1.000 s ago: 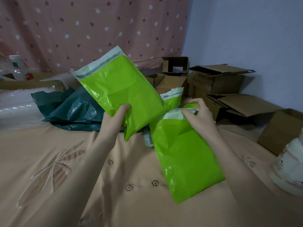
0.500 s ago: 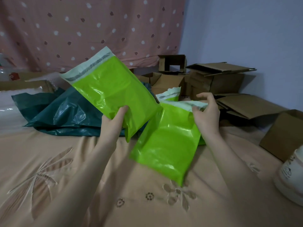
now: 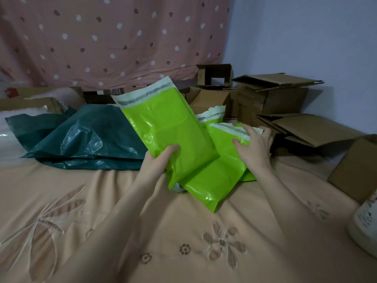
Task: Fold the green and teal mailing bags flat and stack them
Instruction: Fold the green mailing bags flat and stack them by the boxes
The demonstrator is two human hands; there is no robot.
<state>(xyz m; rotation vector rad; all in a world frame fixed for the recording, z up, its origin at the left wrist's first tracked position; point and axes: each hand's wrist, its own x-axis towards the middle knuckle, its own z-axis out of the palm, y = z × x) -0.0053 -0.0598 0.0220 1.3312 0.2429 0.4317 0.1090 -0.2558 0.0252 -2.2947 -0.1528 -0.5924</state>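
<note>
My left hand (image 3: 158, 163) grips the lower edge of a lime green mailing bag (image 3: 163, 127), held tilted with its white adhesive flap at the top. Under it a second green bag (image 3: 216, 180) lies on the peach bedsheet (image 3: 142, 231), and my right hand (image 3: 254, 146) rests on its upper end with fingers spread near the white flap. A third green bag (image 3: 213, 117) shows only its flap behind them. Crumpled teal bags (image 3: 85, 137) are heaped to the left on the bed.
Several brown cardboard boxes (image 3: 271, 99) stand and lie flattened at the back right, one more box (image 3: 355, 170) at the right edge. A white container (image 3: 365, 223) sits at the lower right. Bubble wrap (image 3: 12, 123) lies at far left before a dotted pink curtain (image 3: 112, 37).
My right hand laid its green bag down on the bed and now rests on it with fingers spread. My left hand lowered its bag over that one.
</note>
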